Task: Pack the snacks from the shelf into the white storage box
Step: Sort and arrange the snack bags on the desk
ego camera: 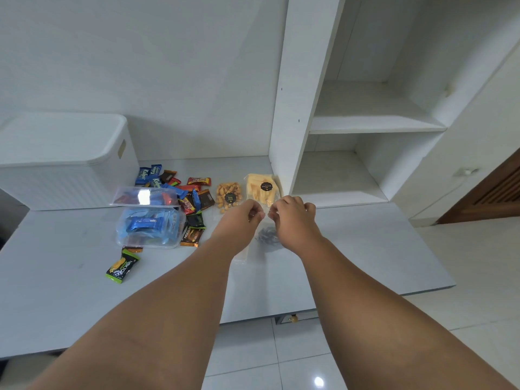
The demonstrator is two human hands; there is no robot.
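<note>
My left hand (244, 219) and my right hand (292, 218) meet over the table, both pinching the top edge of a clear plastic bag (266, 237) with dark contents that hangs below them. Behind the hands lie a bag of yellow sticks (260, 188) and a bag of golden nuggets (228, 196). The white storage box (64, 161) stands at the back left with its lid on. Several wrapped snacks (183, 190) lie scattered to its right.
A clear plastic tub (150, 228) holds blue packets, its clear lid (145, 196) lying behind it. A green packet (122, 266) lies near the table's front left. White shelf compartments (365, 122) stand at the right. A wooden door (489, 195) is far right.
</note>
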